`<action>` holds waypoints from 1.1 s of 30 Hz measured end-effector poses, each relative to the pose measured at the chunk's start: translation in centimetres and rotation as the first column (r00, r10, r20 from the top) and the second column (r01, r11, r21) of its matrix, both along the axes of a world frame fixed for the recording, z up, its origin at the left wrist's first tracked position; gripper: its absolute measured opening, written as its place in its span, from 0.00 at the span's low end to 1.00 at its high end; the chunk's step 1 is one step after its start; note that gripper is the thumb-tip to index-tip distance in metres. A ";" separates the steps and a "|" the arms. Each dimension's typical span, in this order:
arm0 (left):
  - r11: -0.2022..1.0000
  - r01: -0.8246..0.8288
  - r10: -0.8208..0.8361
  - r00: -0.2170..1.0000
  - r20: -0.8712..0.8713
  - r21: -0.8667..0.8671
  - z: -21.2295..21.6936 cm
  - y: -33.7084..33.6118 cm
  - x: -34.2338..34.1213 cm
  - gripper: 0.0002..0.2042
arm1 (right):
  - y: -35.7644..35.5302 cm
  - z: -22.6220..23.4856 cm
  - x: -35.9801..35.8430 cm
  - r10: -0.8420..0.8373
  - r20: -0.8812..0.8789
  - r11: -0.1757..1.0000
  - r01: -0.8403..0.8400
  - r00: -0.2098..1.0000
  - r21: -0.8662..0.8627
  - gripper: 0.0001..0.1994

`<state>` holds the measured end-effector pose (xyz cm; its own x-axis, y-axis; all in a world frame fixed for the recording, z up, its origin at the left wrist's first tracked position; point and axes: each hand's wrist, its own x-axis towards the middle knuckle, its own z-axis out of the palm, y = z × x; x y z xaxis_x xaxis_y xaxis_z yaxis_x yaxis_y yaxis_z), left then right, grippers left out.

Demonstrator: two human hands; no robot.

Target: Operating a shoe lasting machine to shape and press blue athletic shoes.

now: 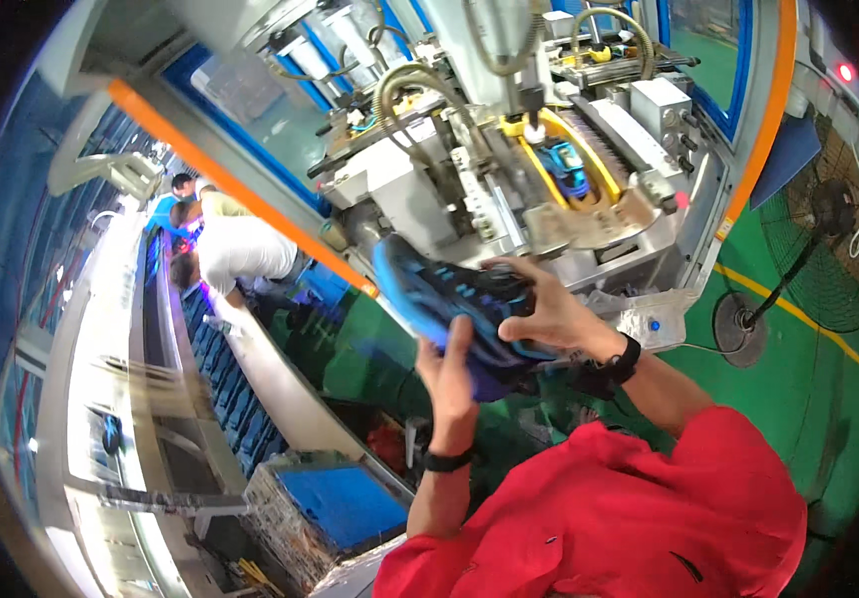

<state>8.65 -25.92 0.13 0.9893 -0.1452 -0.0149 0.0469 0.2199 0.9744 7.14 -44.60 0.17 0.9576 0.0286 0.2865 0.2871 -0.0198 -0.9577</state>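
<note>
Below machine point(549, 189), both hands grip shoe point(449, 299): L hand point(446, 374) under sole, R hand point(549, 317) on top; keep it level w/ firm hold

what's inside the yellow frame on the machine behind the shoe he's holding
Inside the yellow frame sits another blue shoe, under a grey nozzle. What it rests on is hidden.

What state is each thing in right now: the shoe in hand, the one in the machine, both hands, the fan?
Blue and black shoe: lifted, tilted, held by both hands.
Left hand: fingers flat against the shoe's underside.
Right hand: fingers curled over the shoe's top.
Second blue shoe: seated in the machine's yellow cradle.
Floor fan: upright; cannot tell if spinning.
</note>
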 end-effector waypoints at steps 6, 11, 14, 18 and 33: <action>0.952 0.295 -0.296 0.955 -0.008 0.082 -3.7 -14.8 8.1 0.28 | -14.4 -3.6 0.6 -0.398 -0.183 0.866 0.434 0.899 0.248 0.32; 0.867 0.108 -0.175 0.980 0.095 0.487 -10.8 -24.3 23.8 0.28 | -23.4 -4.1 -0.3 -0.763 -0.124 0.625 0.773 0.634 0.106 0.32; 0.626 -0.118 -0.046 0.981 0.188 0.771 -14.2 -29.3 31.2 0.31 | -26.0 -3.8 -1.9 -0.841 -0.137 0.515 0.852 0.523 0.094 0.31; 0.540 -0.169 -0.133 0.950 0.282 0.824 -16.9 -33.4 35.9 0.24 | -28.1 -4.2 -2.7 -0.930 -0.100 0.353 0.935 0.354 0.024 0.28; 0.989 0.137 -0.148 0.919 -0.366 -0.057 -8.3 -11.6 23.3 0.14 | -30.3 0.5 31.5 -0.764 -0.106 0.395 0.331 0.637 -0.857 0.35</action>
